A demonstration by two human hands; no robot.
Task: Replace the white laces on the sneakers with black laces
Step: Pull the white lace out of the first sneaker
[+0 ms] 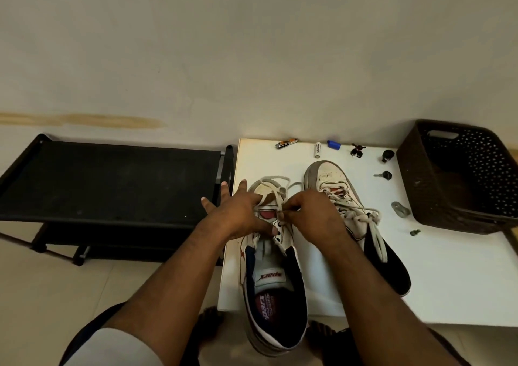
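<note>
A black fabric-topped rack [112, 180] stands against the wall at left, its lower frame partly hidden by its own top. Beside it, a white table [448, 276] carries everything else; its right end is cut off by the frame edge. A dark perforated basket [459, 175] sits on the table's far right corner, also cut at the frame edge, its inside too dark to read.

Two sneakers stand on the table, toes pointing away. The left sneaker [273, 287] overhangs the near table edge; its upper eyelets are bare, and the white lace [276, 187] is threaded only near the toe, its loose loops lying over the toe cap. The right sneaker [330, 177] is laced with its own white lace [361, 214], the ends trailing over the dark collar; its middle is hidden behind the right wrist.

The left hand [238, 214] presses on the left sneaker's forepart, fingers spread and mostly straight, thumb resting by the eyelets. The right hand [311, 211] pinches the white lace of the left sneaker between thumb and fingertips at the eyelet row.

Along the far edge lie eight small items: a nail clipper [286, 143], a white tube [318, 150], a blue cap [334, 144], and five small dark or grey pieces too small to name.
</note>
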